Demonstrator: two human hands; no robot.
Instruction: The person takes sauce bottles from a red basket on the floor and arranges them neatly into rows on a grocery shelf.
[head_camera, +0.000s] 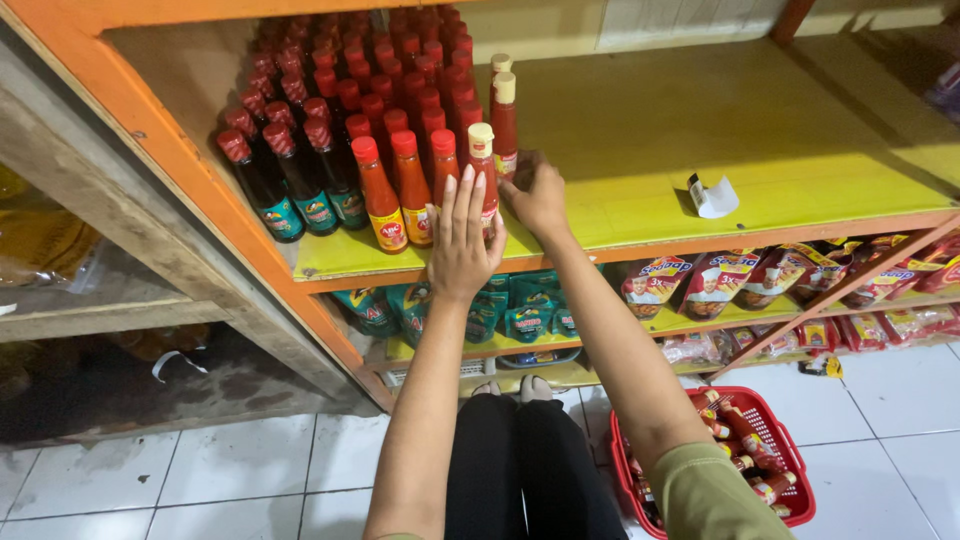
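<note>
Resting flat, left hand (462, 240) fingers extended, touches the cream-capped sauce bottle (483, 160).

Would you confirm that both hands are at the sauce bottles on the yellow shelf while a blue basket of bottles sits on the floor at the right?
Not quite: the basket is red, not blue, as the head view shows. The rest holds: the left hand and right hand are at the sauce bottles on the yellow shelf.

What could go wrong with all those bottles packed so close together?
The left hand and right hand press on sauce bottles at the yellow shelf edge. A nudge might tip one off onto the tiled floor. Tightly packed neighbours may topple like dominoes.
</note>
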